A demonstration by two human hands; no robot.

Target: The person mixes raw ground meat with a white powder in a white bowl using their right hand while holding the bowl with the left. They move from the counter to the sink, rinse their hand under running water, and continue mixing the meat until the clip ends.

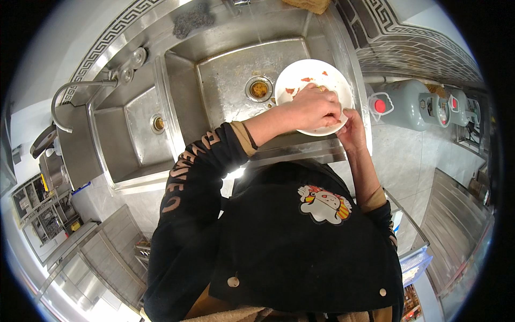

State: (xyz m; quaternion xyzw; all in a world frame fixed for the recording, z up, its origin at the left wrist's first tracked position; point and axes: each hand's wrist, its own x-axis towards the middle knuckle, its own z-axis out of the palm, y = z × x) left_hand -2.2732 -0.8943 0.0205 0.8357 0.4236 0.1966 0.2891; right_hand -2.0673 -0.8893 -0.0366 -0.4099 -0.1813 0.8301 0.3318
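White, with red scraps (290, 91) on its face, the plate (303, 68) is over the right edge of the large steel sink (222, 67), its left rim just beside the drain (259, 89) as seen from above. The right hand (352, 131) grips the plate's lower right rim, while the left hand (317, 106) bends over its middle (whether those fingers pinch anything, I cannot tell).

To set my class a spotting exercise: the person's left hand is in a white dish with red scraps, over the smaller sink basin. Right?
Not quite: the head view shows the left hand in the white dish with red scraps, but over the larger sink basin.
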